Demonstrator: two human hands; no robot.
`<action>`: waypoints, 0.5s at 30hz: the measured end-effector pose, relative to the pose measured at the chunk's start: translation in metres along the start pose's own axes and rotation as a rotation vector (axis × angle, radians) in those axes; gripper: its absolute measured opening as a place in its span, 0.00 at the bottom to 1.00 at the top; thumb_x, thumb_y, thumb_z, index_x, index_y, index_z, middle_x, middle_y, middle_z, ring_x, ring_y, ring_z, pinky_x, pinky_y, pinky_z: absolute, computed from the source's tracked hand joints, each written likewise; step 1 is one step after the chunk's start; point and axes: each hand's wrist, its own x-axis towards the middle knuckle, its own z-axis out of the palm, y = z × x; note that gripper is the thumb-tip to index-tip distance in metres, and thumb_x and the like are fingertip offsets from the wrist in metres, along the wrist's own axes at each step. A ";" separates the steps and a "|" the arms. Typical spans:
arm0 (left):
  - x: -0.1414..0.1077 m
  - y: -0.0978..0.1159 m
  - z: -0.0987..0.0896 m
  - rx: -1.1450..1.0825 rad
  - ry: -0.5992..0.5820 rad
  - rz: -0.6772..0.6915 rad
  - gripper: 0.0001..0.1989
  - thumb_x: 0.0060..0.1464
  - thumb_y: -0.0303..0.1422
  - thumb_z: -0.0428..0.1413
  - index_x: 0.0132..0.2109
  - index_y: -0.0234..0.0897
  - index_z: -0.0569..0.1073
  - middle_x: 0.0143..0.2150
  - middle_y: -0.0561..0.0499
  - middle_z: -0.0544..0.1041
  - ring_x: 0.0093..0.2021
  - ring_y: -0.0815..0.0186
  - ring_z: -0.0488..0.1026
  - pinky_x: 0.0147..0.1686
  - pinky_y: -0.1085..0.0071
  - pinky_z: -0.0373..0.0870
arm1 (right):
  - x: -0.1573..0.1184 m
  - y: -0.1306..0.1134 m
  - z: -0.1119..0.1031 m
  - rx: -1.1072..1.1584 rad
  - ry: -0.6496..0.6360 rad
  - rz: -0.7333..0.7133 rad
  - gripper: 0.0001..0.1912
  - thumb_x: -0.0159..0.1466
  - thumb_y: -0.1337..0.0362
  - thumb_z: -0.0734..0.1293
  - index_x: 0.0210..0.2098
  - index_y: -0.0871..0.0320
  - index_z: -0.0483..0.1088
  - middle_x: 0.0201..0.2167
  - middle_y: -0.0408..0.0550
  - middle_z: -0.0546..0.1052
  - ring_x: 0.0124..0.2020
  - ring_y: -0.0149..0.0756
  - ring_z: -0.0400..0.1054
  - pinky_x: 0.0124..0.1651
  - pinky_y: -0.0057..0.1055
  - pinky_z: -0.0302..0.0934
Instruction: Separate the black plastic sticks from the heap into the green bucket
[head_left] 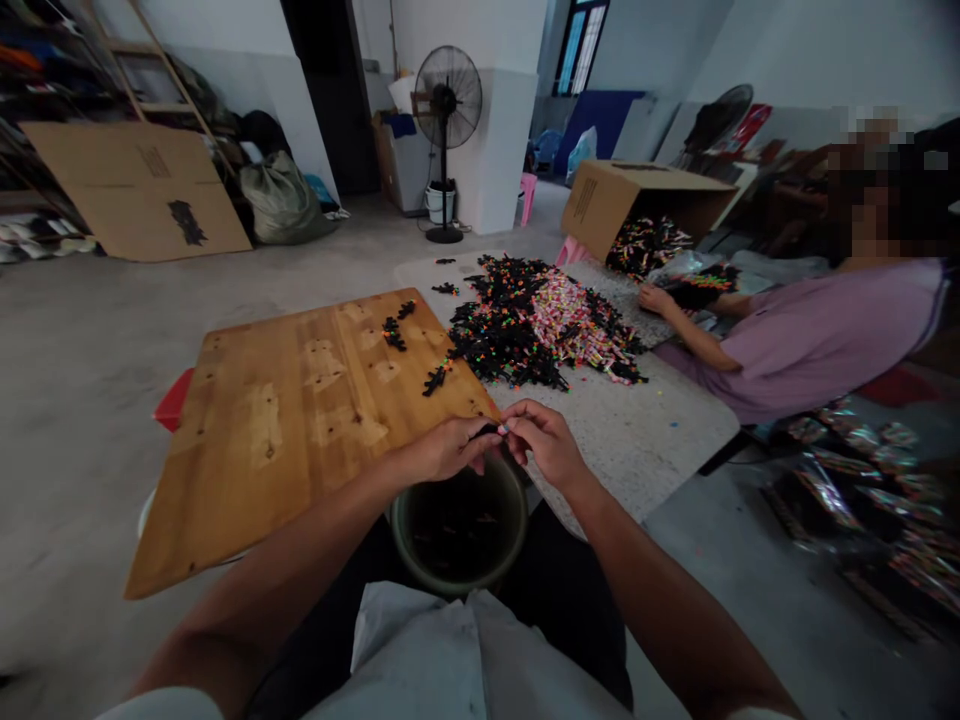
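My left hand (pixel 451 448) pinches a small black plastic piece (pixel 486 431) above the bucket. My right hand (pixel 547 442) meets it fingertip to fingertip, closed on a tiny pale bit (pixel 503 428) at the end of that piece; its kind is too small to tell. Below both hands, a round greenish bucket (pixel 402 562) stands between my knees with dark pieces inside. Ahead on the speckled table lies a heap of small black pieces (pixel 499 335) with orange and green tips, shaped like toy guns. Mixed in are pink-and-white pieces (pixel 566 310).
A wooden board (pixel 289 400) lies at left, bearing a few black pieces (pixel 394 333). The pale speckled tabletop (pixel 645 440) extends right, where a co-worker (pixel 817 330) sits handling pieces. An open cardboard box (pixel 600 205) spills more pieces. Shiny wrapped packs (pixel 832 490) lie on the floor at right.
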 end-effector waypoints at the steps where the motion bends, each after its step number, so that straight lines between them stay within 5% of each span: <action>1: 0.000 0.002 -0.001 -0.025 -0.028 -0.014 0.21 0.73 0.47 0.47 0.46 0.34 0.73 0.38 0.49 0.80 0.28 0.71 0.78 0.32 0.74 0.74 | 0.001 0.000 0.000 0.053 -0.015 0.041 0.09 0.60 0.56 0.70 0.34 0.56 0.72 0.16 0.36 0.70 0.13 0.28 0.59 0.15 0.25 0.52; 7: -0.001 0.001 -0.002 -0.156 -0.127 -0.068 0.23 0.71 0.50 0.48 0.48 0.33 0.73 0.41 0.46 0.81 0.28 0.72 0.78 0.31 0.75 0.75 | 0.004 0.000 0.000 0.198 0.019 0.159 0.10 0.57 0.56 0.71 0.33 0.55 0.70 0.14 0.33 0.67 0.10 0.26 0.54 0.12 0.24 0.46; 15: 0.001 -0.004 0.006 -0.330 -0.101 -0.110 0.24 0.69 0.53 0.50 0.49 0.33 0.72 0.41 0.46 0.80 0.27 0.71 0.78 0.29 0.74 0.76 | -0.002 0.003 -0.007 -0.073 0.027 -0.048 0.08 0.65 0.57 0.67 0.35 0.55 0.70 0.15 0.34 0.66 0.14 0.27 0.56 0.17 0.25 0.50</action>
